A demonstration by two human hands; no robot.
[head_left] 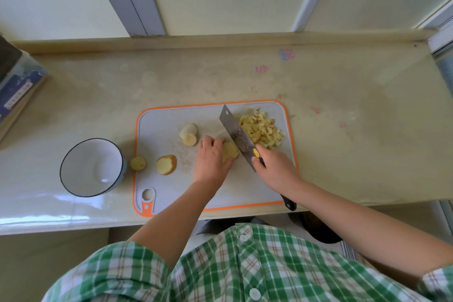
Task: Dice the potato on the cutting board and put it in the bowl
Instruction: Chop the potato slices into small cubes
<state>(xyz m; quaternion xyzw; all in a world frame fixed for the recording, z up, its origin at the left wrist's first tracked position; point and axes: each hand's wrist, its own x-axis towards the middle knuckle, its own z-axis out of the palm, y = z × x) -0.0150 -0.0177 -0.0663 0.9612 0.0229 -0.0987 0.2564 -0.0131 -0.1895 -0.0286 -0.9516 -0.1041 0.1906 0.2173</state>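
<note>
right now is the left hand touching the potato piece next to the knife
Touching. The head view shows the left hand with fingers and thumb pressed around the potato piece.

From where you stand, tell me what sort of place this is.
Probably a home kitchen: a counter with a cutting board holding diced potato, a knife in the right hand, and a bowl beside the board.

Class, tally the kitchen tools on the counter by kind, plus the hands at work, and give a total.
Bowl: 1
Cutting board: 1
Knife: 1
Hands: 2 (left hand holding a potato piece, right hand holding the knife)
Total: 5
</note>
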